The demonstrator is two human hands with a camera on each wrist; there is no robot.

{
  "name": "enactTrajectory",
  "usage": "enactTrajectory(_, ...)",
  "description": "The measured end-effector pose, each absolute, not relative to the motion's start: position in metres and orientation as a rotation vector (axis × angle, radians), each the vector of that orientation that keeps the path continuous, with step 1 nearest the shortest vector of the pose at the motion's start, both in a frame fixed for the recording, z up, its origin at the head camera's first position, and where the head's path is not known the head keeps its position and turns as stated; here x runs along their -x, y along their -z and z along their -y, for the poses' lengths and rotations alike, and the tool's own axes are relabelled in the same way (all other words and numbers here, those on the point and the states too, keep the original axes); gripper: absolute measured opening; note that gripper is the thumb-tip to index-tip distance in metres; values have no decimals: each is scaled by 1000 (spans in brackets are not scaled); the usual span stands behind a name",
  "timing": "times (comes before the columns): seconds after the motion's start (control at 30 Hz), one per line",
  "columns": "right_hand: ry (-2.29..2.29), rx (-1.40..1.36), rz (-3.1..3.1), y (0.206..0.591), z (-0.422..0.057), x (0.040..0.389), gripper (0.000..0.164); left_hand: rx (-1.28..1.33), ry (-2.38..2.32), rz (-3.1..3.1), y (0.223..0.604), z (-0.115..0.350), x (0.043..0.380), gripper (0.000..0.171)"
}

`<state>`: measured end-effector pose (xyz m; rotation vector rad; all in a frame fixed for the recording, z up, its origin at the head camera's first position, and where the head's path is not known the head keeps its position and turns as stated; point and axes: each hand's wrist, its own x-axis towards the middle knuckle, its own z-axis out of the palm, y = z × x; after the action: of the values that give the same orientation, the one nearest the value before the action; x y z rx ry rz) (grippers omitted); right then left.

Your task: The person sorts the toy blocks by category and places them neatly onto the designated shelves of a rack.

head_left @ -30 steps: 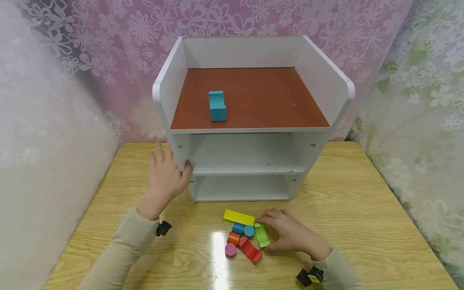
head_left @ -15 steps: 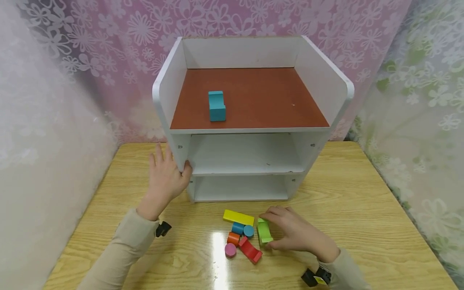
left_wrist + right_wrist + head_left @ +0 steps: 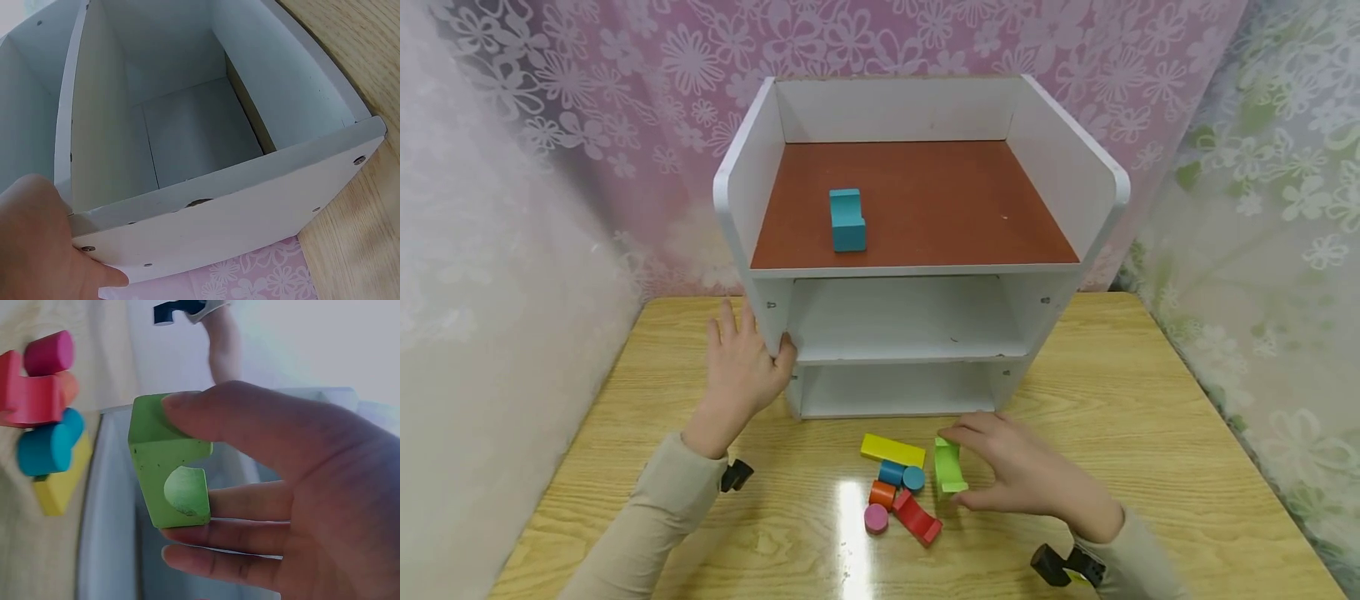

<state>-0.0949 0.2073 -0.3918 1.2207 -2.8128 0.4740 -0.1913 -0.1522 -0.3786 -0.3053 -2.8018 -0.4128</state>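
My right hand [image 3: 1030,471] pinches a green block with a curved notch [image 3: 949,467] between thumb and fingertips. In the right wrist view the thumb presses one end of this green block [image 3: 165,462] and the fingers the other. My left hand [image 3: 741,367] grips the left side panel of a white shelf unit [image 3: 917,317]. Its thumb hooks over the front edge and its fingers lie along the outside, as the left wrist view also shows near the shelf unit's panel [image 3: 206,231]. A teal notched block [image 3: 847,221] stands on the brown top.
Left of the green block lie a yellow bar [image 3: 892,451], two blue cylinders [image 3: 892,472], an orange cylinder [image 3: 882,495], a pink cylinder [image 3: 876,518] and a red notched block [image 3: 917,518]. They rest on the wooden table [image 3: 1150,467], with flowered curtains [image 3: 685,100] around it.
My right hand has drawn the green block away from the other blocks, slightly right and toward the shelf unit, and raised it. The left hand stays at the side panel.
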Motion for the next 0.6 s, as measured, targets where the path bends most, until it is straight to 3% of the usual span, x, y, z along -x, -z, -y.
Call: enactTrajectory(0.6, -369, -1278, 2550, 320, -205, 98, 62, 316, 437, 2808, 379, 153, 191, 72)
